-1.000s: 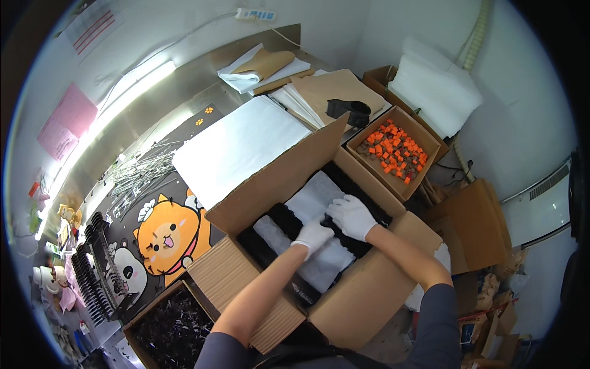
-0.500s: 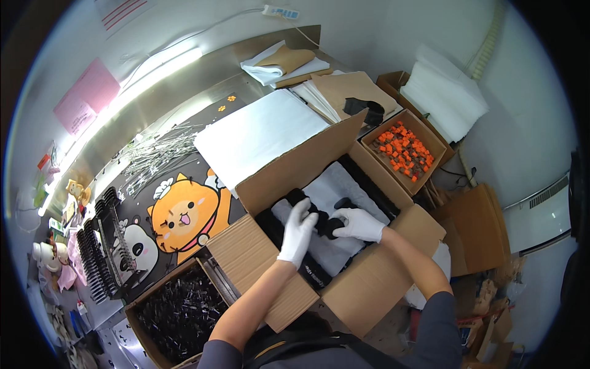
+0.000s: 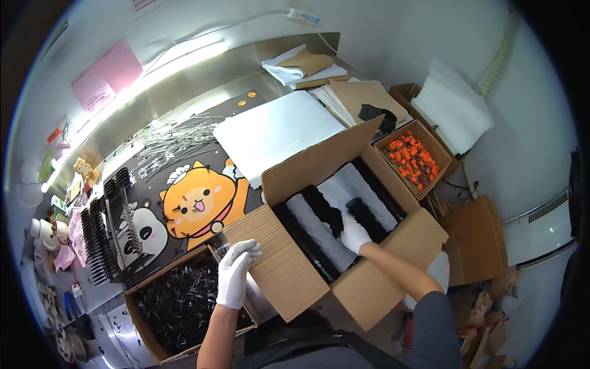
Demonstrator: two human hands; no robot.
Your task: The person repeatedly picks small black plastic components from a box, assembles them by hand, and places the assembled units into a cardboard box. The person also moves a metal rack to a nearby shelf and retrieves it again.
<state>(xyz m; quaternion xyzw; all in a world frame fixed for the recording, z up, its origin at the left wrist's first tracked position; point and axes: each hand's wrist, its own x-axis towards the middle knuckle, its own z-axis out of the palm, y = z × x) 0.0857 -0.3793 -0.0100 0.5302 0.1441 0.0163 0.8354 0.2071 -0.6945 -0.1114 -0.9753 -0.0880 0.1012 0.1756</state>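
My right hand (image 3: pixel 355 234), in a white glove, is down inside an open cardboard box (image 3: pixel 319 152). It lies between two black bundles, the left bundle (image 3: pixel 322 206) and the right bundle (image 3: pixel 364 215). Its fingers look stretched out, touching or nearly touching the left bundle; I see nothing held in them. Pale sheets (image 3: pixel 316 229) separate the black contents of the box. My left hand (image 3: pixel 233 277), also gloved in white, is raised near the left flap (image 3: pixel 276 261). Its fingers are extended and hold nothing.
Below the left flap stands a box of small black parts (image 3: pixel 178 304). At the far right is a box of orange-tipped pieces (image 3: pixel 412 160). White sheets (image 3: pixel 276 132), thin rods (image 3: pixel 178 144) and a black comb-like rack (image 3: pixel 110 230) lie on the worktop.
My left hand has left the box and moved left, letting go of the black bundle. My right hand has shifted from holding a bundle to between the two bundles. The view has shifted slightly.
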